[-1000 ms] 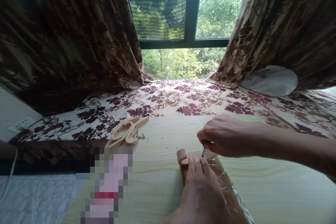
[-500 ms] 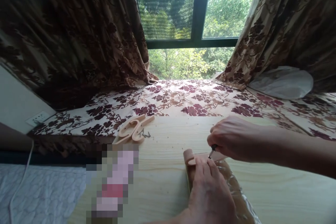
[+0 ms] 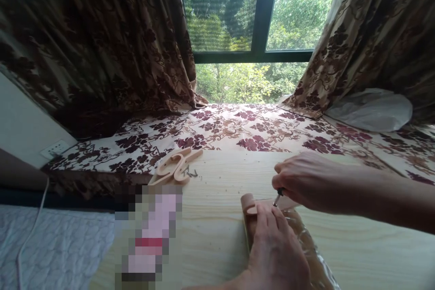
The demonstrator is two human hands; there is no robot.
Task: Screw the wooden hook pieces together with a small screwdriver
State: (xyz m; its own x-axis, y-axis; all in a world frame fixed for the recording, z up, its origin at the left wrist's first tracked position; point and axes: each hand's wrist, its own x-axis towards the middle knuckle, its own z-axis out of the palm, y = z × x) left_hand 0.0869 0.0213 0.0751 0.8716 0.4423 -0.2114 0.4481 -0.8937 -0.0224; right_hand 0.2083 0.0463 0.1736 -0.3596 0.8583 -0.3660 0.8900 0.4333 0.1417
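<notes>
My right grip (image 3: 302, 179) curled tight around a dark-handled, metal-shafted screwdriver (image 3: 279, 193)

Below it, my left grip (image 3: 277, 244) lays its fingers on a curved, pinkish-tan piece (image 3: 247, 202); how far closed, I can't tell. Underneath sits a brown, plastic-wrapped block (image 3: 306, 238). Farther left, small grey metal screws (image 3: 193, 173) lie on the pale wooden desk (image 3: 214, 231).

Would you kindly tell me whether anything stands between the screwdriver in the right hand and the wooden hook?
Nothing visible does: the screwdriver in the right hand slants down toward the wooden hook, close beside the fingers of the left hand; actual contact is too small to tell.
</notes>
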